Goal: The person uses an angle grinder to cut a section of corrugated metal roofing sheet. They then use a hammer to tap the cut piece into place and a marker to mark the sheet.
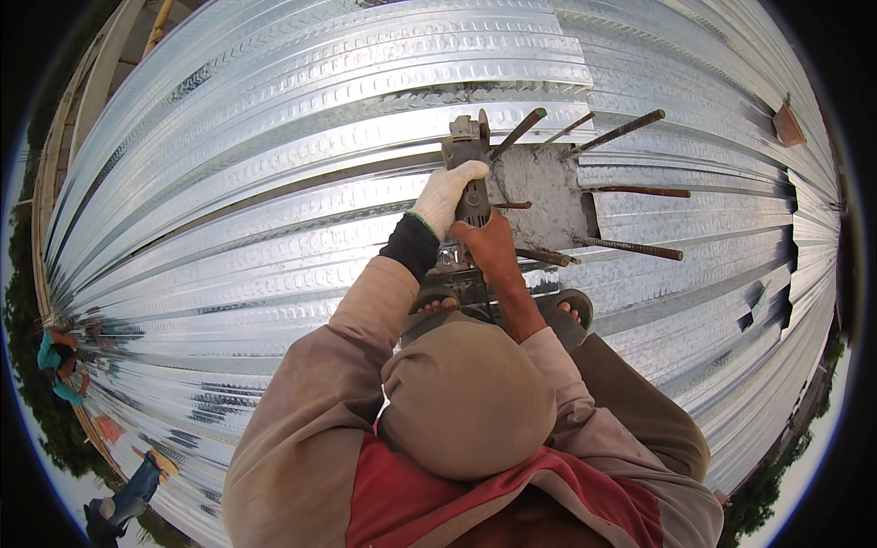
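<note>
Both of my hands are closed around an angle grinder [467, 152] with a grey head and a dark body. My left hand [442, 195], in a white knit glove with a dark cuff above it, wraps the body near the head. Bare, my right hand [493, 241] grips the rear end, closer to me. The disc edge shows at the far right of the head, beside a steel rebar [519, 133] that leans up and out. More rebars [623, 131] stick out around a rough grey concrete patch [546, 196] set into the metal decking. Whether the disc touches steel cannot be made out.
Ribbed, shiny metal decking sheets [301, 183] spread all around, with a jagged stepped edge [791, 247] at the right. A reddish-brown block [787, 124] stands at the far right. Two other people, one in teal [62, 365], one in jeans [135, 493], are at the left edge.
</note>
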`<move>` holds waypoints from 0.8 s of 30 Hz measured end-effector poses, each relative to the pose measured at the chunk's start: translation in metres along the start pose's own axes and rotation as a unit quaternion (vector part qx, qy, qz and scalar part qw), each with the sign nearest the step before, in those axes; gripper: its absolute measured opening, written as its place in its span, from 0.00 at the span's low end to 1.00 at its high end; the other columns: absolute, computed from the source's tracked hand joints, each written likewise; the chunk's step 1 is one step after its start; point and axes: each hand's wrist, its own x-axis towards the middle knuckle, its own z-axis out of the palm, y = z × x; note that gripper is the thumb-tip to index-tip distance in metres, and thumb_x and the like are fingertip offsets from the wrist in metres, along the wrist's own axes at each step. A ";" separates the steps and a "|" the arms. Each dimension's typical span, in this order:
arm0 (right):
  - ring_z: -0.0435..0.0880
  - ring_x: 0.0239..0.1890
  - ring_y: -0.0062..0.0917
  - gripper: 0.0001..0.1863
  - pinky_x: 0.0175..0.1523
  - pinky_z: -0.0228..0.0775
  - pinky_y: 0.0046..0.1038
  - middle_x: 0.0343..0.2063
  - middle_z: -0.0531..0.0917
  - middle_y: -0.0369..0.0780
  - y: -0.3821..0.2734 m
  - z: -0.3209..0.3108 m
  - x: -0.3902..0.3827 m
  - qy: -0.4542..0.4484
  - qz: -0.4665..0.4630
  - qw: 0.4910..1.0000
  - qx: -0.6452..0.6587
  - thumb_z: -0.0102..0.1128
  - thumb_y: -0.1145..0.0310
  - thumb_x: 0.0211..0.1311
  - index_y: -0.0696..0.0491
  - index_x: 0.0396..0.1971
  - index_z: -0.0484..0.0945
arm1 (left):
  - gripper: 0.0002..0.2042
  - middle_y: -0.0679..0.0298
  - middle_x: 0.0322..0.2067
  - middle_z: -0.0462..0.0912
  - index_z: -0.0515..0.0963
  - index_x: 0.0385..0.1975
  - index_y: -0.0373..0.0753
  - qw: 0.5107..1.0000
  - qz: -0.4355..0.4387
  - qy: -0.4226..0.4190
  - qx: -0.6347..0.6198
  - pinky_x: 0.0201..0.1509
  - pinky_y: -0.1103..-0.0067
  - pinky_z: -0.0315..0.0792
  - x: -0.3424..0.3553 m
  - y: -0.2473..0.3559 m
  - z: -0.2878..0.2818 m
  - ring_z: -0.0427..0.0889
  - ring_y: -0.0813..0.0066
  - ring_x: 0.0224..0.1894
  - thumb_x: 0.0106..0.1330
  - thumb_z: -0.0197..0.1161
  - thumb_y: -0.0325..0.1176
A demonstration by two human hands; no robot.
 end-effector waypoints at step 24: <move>0.93 0.35 0.34 0.30 0.41 0.85 0.36 0.37 0.91 0.50 0.010 0.000 0.005 0.003 0.000 1.000 -0.013 0.75 0.64 0.49 0.65 0.51 0.82 | 0.23 0.67 0.30 0.82 0.86 0.39 0.32 1.000 0.011 0.007 0.012 0.36 0.76 0.76 0.002 -0.004 -0.001 0.80 0.77 0.28 0.65 0.73 0.52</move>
